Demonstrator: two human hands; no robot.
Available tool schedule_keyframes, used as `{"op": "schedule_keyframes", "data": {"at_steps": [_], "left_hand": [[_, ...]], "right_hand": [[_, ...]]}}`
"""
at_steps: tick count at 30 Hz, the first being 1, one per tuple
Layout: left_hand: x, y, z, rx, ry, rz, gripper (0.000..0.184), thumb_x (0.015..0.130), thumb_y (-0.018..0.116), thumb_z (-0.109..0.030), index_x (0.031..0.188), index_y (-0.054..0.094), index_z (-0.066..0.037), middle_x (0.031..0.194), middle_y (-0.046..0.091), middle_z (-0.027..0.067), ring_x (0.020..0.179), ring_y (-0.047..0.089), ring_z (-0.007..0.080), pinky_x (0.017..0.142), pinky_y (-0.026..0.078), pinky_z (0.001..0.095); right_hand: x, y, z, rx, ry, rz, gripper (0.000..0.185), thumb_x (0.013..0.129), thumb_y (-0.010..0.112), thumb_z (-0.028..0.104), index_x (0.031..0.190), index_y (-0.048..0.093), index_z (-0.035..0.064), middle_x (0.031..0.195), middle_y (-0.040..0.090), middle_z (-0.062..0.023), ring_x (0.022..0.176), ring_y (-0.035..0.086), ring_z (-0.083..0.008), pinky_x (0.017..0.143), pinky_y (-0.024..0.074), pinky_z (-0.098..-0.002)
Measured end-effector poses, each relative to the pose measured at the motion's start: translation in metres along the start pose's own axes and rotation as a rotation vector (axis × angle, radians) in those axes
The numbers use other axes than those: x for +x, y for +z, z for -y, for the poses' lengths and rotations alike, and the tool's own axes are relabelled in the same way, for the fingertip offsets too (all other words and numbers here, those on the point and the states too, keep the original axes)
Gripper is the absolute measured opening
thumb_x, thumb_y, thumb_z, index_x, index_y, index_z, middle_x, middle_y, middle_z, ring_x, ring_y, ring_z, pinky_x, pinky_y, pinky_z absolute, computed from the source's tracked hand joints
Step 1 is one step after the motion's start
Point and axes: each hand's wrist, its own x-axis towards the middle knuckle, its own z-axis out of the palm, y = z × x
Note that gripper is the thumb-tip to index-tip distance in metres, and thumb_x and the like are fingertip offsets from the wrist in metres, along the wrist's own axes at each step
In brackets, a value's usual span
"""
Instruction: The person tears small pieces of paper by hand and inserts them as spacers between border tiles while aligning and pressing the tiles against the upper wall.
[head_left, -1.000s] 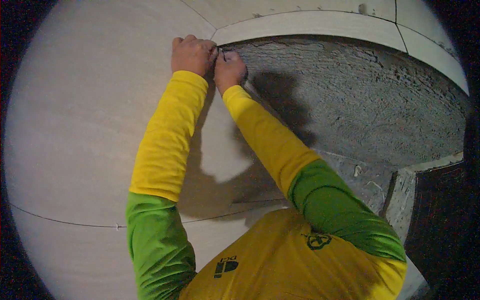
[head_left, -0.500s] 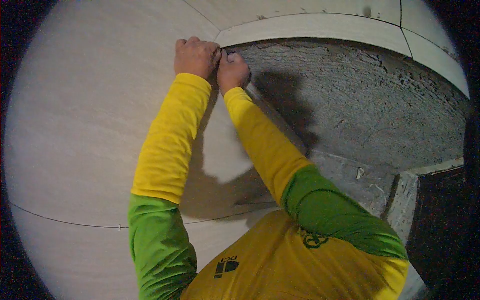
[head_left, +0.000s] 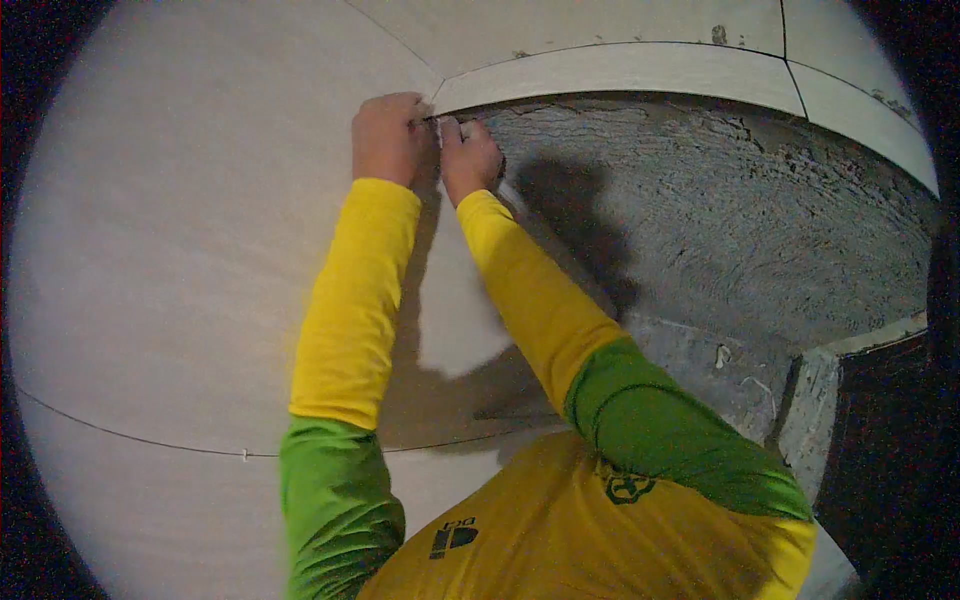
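My left hand (head_left: 388, 138) is closed with its fingers bent at the corner where the large pale tile (head_left: 200, 220) meets the narrow pale tile strip (head_left: 620, 68). A small dark sliver shows by its fingertips, too small to name. Just to the right, my right hand (head_left: 470, 160) is closed too, thumb up, close under the strip's left end and beside the rough grey mortar (head_left: 720, 210). Whatever sits between the fingers of either hand is hidden. The two hands are close together, with a narrow gap between them.
More pale tiles (head_left: 650, 22) lie beyond the strip. A thin dark joint (head_left: 140, 440) with a small white tile spacer (head_left: 246, 456) crosses the lower left. On the right are a grey ledge (head_left: 700, 360), a whitish edge (head_left: 812, 410) and a dark opening (head_left: 880, 430).
Both hands appear slightly lower in the view, partly because the view has shifted. My left hand has turned at the wrist, and its fingers now bend toward the corner.
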Motion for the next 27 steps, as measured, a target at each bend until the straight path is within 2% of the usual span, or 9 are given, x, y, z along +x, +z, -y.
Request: {"op": "schedule_keyframes", "data": {"at_steps": [1, 3, 7, 9, 13, 16, 18, 21, 27], "left_hand": [[-0.005, -0.009, -0.007, 0.002, 0.001, -0.002, 0.021, 0.074, 0.068, -0.019, 0.093, 0.068, -0.009, 0.089, 0.068, 0.0081, 0.091, 0.061, 0.0287, 0.082, 0.047, 0.0419], [-0.030, -0.028, -0.028, -0.184, -0.355, -0.282, 0.022, 0.076, 0.068, -0.012, 0.096, 0.066, -0.004, 0.089, 0.068, 0.0111, 0.091, 0.064, 0.0302, 0.082, 0.050, 0.0381], [-0.066, -0.044, -0.056, -0.456, -0.594, -0.230, 0.023, 0.080, 0.066, -0.009, 0.102, 0.065, -0.002, 0.092, 0.069, 0.0133, 0.089, 0.067, 0.0283, 0.082, 0.051, 0.0347], [-0.073, -0.037, -0.061, -0.613, -0.693, -0.155, 0.026, 0.084, 0.066, -0.016, 0.108, 0.066, -0.004, 0.104, 0.069, 0.0159, 0.093, 0.068, 0.0240, 0.084, 0.051, 0.0310], [-0.068, -0.025, -0.056, -0.648, -0.613, -0.152, 0.029, 0.086, 0.065, -0.018, 0.111, 0.065, -0.005, 0.104, 0.069, 0.0144, 0.096, 0.067, 0.0241, 0.086, 0.051, 0.0320], [-0.055, -0.016, -0.052, -0.473, -0.576, -0.086, 0.032, 0.087, 0.062, -0.019, 0.115, 0.063, -0.005, 0.106, 0.068, 0.0130, 0.099, 0.066, 0.0245, 0.089, 0.050, 0.0328], [-0.046, -0.009, -0.053, -0.514, -0.488, -0.160, 0.030, 0.084, 0.057, -0.010, 0.113, 0.062, -0.003, 0.105, 0.066, 0.0183, 0.098, 0.064, 0.0336, 0.086, 0.050, 0.0367], [-0.033, 0.005, -0.047, -0.401, -0.412, -0.162, 0.037, 0.082, 0.056, -0.009, 0.119, 0.058, -0.004, 0.107, 0.065, 0.0193, 0.100, 0.063, 0.0360, 0.088, 0.050, 0.0392], [-0.019, 0.004, -0.045, -0.419, -0.476, -0.031, 0.042, 0.082, 0.054, -0.005, 0.124, 0.055, -0.006, 0.116, 0.063, 0.0171, 0.106, 0.062, 0.0341, 0.091, 0.049, 0.0400]], "right_hand": [[-0.001, 0.000, 0.001, 0.012, -0.009, -0.007, 0.034, 0.082, 0.065, 0.037, 0.077, 0.065, 0.0037, 0.075, 0.066, -0.0171, 0.068, 0.062, -0.0373, 0.066, 0.0489, -0.0412], [-0.002, -0.001, 0.000, 0.066, 0.016, 0.033, 0.035, 0.081, 0.067, 0.038, 0.077, 0.064, 0.0038, 0.074, 0.066, -0.0160, 0.066, 0.062, -0.0346, 0.065, 0.0488, -0.0400], [-0.006, -0.004, 0.000, 0.127, 0.042, 0.066, 0.034, 0.079, 0.070, 0.038, 0.076, 0.064, 0.0045, 0.070, 0.065, -0.0132, 0.063, 0.062, -0.0267, 0.064, 0.0482, -0.0369], [-0.004, -0.005, -0.002, 0.155, 0.047, 0.079, 0.034, 0.079, 0.071, 0.038, 0.075, 0.064, 0.0047, 0.070, 0.065, -0.0127, 0.062, 0.061, -0.0260, 0.063, 0.0481, -0.0368], [-0.001, 0.003, -0.007, 0.218, 0.026, 0.051, 0.033, 0.078, 0.072, 0.036, 0.075, 0.063, 0.0049, 0.068, 0.064, -0.0117, 0.059, 0.059, -0.0243, 0.061, 0.0478, -0.0366], [-0.001, 0.002, -0.005, 0.161, 0.056, 0.025, 0.033, 0.078, 0.074, 0.035, 0.074, 0.061, 0.0039, 0.067, 0.063, -0.0101, 0.057, 0.057, -0.0205, 0.059, 0.0470, -0.0353], [0.000, 0.003, -0.004, 0.168, 0.037, 0.011, 0.033, 0.078, 0.074, 0.033, 0.074, 0.060, 0.0034, 0.066, 0.063, -0.0090, 0.057, 0.056, -0.0190, 0.058, 0.0467, -0.0343], [0.003, 0.010, -0.015, 0.225, -0.007, -0.011, 0.032, 0.078, 0.075, 0.030, 0.072, 0.058, 0.0030, 0.065, 0.060, -0.0069, 0.057, 0.052, -0.0165, 0.058, 0.0456, -0.0328], [0.000, 0.016, -0.020, 0.421, -0.035, -0.016, 0.034, 0.079, 0.076, 0.028, 0.068, 0.053, 0.0041, 0.061, 0.052, -0.0045, 0.056, 0.045, -0.0149, 0.055, 0.0421, -0.0329]]}}
